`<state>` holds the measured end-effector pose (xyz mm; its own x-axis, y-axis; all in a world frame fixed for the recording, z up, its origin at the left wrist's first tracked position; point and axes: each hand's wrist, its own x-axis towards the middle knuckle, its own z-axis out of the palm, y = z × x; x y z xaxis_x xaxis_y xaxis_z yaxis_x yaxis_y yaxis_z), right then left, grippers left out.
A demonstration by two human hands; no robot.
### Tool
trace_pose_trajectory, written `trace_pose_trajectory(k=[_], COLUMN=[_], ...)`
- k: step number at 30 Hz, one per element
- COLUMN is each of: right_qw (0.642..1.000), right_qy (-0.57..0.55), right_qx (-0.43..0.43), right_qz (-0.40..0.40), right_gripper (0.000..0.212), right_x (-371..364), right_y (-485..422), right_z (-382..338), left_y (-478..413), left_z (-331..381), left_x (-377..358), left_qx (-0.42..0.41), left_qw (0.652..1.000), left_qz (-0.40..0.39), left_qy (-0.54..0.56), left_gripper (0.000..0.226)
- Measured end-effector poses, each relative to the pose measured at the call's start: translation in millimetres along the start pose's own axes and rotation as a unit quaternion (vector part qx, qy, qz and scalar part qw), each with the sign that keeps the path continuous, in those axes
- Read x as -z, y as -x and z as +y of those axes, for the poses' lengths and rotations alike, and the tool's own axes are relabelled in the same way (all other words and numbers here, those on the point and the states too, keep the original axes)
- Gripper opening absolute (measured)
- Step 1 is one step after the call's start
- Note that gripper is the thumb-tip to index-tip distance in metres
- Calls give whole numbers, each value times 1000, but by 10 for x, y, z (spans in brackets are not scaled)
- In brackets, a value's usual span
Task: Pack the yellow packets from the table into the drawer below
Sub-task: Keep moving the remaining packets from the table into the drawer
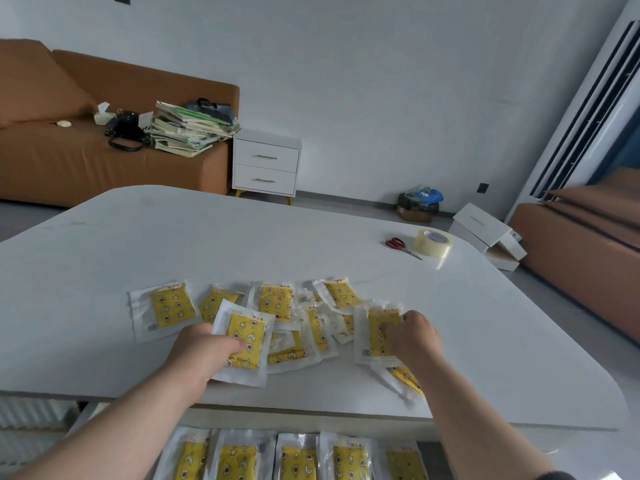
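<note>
Head view | our left hand [202, 355] grips a yellow packet [242, 342], long axis pointing away | our right hand [414, 337] pinches another packet [375, 336], upright likewise

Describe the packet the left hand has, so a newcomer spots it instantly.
On the white table, find the spread of yellow packets near the front edge. The left hand holds one: it overlaps its neighbours and sits nearest the front-left.

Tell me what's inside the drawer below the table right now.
The drawer holds a row of five yellow packets side by side, upright in the view. Their lower ends run off frame, and both forearms cover the drawer's sides, so anything there is hidden.
</note>
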<state>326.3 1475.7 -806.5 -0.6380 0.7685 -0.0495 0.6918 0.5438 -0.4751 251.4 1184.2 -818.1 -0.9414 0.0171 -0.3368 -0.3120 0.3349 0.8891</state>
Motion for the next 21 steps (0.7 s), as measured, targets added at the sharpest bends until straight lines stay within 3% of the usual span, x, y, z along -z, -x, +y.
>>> trace_pose_trajectory(k=[5,12,15,21], right_qw=[999,993,989,954], right_qy=[-35,-46,-119,-297], right_qx=[2,70,66,31], right_qz=[7,78,65,38], right_gripper=[20,19,11,35], right_x=[-7,27,87,245], right_y=[-39,23,73,226], right_z=[15,51,-13,-139], left_y=[-2,-19,-112,-408], left_z=[10,30,59,112], left_x=[-10,126,306,944], left_qx=[-5,8,33,44], left_qw=[1000,998,993,985], left_qz=[-1,-26,-37,18], left_qy=[13,52,104,165], left_gripper=[22,20,41,27])
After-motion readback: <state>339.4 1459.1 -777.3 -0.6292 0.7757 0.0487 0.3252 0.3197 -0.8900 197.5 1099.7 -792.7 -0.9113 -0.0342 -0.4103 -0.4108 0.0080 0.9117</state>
